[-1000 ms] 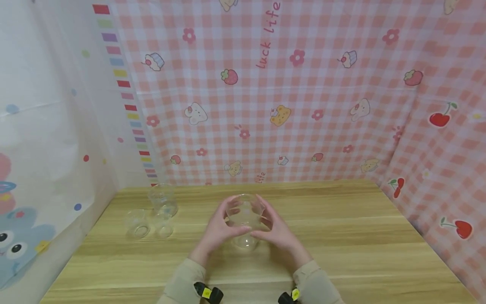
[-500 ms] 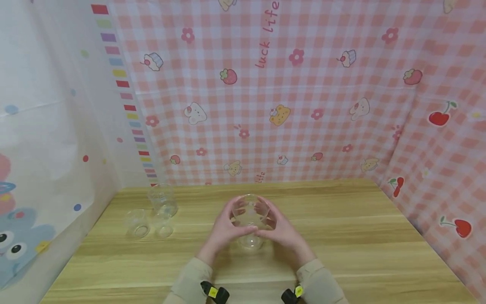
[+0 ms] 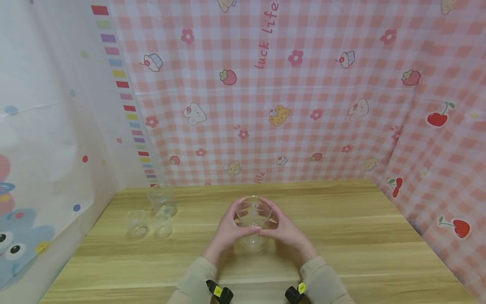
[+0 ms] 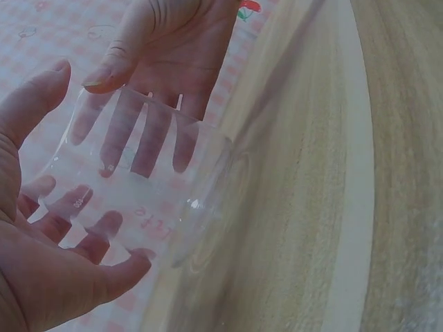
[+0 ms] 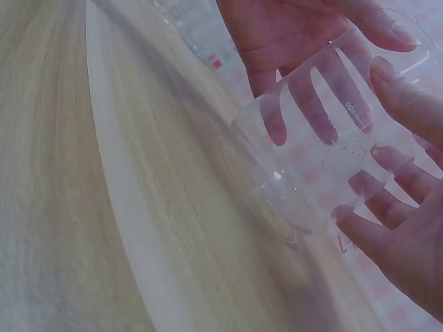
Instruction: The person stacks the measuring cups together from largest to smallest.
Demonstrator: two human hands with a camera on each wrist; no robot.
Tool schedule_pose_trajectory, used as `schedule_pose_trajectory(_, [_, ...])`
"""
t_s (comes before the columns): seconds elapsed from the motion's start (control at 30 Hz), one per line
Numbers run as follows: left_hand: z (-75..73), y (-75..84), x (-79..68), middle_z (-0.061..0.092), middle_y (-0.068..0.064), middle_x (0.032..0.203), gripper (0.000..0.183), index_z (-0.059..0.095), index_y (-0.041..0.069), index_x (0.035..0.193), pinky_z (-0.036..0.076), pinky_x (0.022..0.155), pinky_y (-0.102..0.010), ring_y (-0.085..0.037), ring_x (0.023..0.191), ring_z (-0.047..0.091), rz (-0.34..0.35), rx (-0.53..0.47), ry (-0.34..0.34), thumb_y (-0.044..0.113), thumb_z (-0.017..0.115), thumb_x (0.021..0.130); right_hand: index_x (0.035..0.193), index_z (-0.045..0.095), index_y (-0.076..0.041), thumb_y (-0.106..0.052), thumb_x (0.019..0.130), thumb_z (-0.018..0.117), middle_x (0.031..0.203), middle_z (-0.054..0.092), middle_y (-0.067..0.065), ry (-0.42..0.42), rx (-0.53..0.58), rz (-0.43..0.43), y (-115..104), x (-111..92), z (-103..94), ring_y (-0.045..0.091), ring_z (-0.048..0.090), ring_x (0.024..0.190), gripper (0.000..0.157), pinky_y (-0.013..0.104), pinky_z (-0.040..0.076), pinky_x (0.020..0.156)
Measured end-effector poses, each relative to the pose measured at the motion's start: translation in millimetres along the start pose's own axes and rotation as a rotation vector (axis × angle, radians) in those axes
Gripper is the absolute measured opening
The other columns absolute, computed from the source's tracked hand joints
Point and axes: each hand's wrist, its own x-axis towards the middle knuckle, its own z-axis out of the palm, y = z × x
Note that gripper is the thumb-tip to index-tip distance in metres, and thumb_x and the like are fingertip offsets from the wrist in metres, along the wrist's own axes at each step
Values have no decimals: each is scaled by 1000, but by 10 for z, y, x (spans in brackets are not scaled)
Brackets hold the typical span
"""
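A clear beaker (image 3: 253,216) is upright between the left hand (image 3: 230,228) and the right hand (image 3: 283,227), over the middle of the tabletop (image 3: 360,253). The grip of each hand holds its side, fingers curved around, thumbs close together in front. I cannot tell whether the base touches the wood (the wall is very transparent). In my judgement, the smooth wall could slip if the fingers relax unevenly, and stronger pressure from one side could tilt it. The clear cups (image 3: 137,223) stand well apart, so knocking them seems less probable.
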Motion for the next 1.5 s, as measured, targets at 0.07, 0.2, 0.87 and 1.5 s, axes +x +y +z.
schedule_pose_trajectory(0.07, [13,-13,10,50,-17,143,89,39,10,149,43,101,-57,-43,127,47,7,-1,-2,13,87,74,154,24,-6,1,85,75,149,37,29,-4,9,4,13,-1,-13,48,35,136,87,60,33,108])
schedule_pose_trajectory(0.2, [31,-14,13,48,-19,144,90,38,10,150,43,101,-58,-44,127,47,9,1,-4,12,87,75,155,23,-6,1,84,75,149,36,30,-10,25,14,21,-3,-31,49,34,137,88,60,32,109])
schedule_pose_trajectory(0.87, [10,-92,22,47,-20,145,93,34,8,151,41,101,-59,-42,129,46,15,47,-21,19,87,76,155,21,-6,0,87,72,152,32,30,-38,2,-5,104,6,-36,48,32,138,85,58,33,109])
schedule_pose_trajectory(1.5, [-158,-148,-158,47,-25,143,88,35,7,152,41,104,-55,-43,129,47,-25,15,-13,13,84,79,155,21,-7,9,84,71,152,33,27,-27,0,3,80,-8,-27,44,33,139,89,58,32,109])
